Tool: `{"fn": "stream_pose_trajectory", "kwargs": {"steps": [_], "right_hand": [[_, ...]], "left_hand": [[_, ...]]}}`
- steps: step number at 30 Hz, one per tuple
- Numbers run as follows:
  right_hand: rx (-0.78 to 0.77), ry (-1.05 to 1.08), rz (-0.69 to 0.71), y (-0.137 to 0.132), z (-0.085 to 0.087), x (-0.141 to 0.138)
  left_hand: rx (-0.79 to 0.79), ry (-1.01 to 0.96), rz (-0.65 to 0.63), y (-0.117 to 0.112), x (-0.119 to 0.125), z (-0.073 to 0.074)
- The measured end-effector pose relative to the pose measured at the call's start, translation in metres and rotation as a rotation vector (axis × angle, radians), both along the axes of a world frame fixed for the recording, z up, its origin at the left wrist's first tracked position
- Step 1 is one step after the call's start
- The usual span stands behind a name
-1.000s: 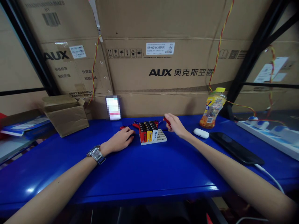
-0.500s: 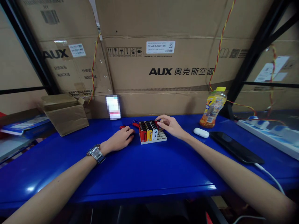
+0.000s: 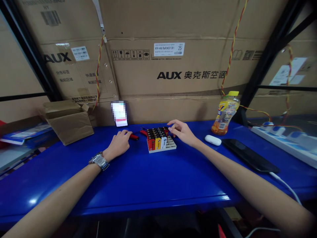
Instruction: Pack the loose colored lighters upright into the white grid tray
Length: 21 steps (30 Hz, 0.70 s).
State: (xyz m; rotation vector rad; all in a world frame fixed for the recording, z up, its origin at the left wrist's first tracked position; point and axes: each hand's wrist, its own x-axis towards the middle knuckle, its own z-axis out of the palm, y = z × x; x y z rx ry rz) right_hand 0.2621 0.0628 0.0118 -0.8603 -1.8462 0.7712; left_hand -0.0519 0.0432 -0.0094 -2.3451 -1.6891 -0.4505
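Note:
A white grid tray (image 3: 162,150) sits on the blue table, with several upright lighters in it: red (image 3: 151,144), yellow (image 3: 158,143) and white (image 3: 163,142) ones in front, their tops black. Some cells at its front right hold nothing. My right hand (image 3: 182,132) hovers by the tray's right rear side, index finger and thumb apart, nothing between them. To the left, my left hand (image 3: 119,145) rests low with loosely bent fingers, their tips beside a loose red lighter (image 3: 134,136); whether they touch it is unclear. Another red piece (image 3: 143,132) lies just behind the tray's left corner.
A phone with a lit screen (image 3: 120,114) leans against the carton wall (image 3: 138,82). On the left stands an open cardboard box (image 3: 69,122). To the right are a drink bottle (image 3: 225,114), a white earphone case (image 3: 213,140), a black phone (image 3: 250,155) and a power strip (image 3: 284,145).
My right thumb and index finger have parted from the red lighter at the tray's right rear. My left hand has moved left and away from me, uncovering the loose red lighter.

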Motion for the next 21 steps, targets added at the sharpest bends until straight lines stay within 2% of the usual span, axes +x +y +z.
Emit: {"fn": "stream_pose_trajectory", "kwargs": {"steps": [3,6,9,12,16,18,21], "right_hand": [[-0.004,-0.020,-0.003,0.000,0.000,0.000],[0.007,-0.030,-0.006,0.000,0.000,0.000],[0.065,-0.040,-0.042,0.000,0.000,0.000],[0.201,-0.088,-0.119,-0.003,0.002,0.000],[0.465,-0.221,-0.164,-0.012,0.008,-0.006],[0.576,-0.298,-0.155,-0.019,0.012,-0.013],[0.649,-0.369,-0.138,-0.030,0.015,-0.025]], "left_hand": [[-0.027,-0.014,-0.118,0.004,-0.003,-0.003],[0.007,0.008,-0.215,0.004,-0.001,0.000],[-0.024,0.035,-0.274,0.000,0.005,0.005],[0.022,-0.030,-0.247,-0.005,0.012,0.009],[0.229,-0.288,-0.221,-0.016,0.025,0.018],[0.298,-0.385,-0.269,-0.024,0.034,0.023],[0.323,-0.439,-0.433,-0.036,0.050,0.026]]}}
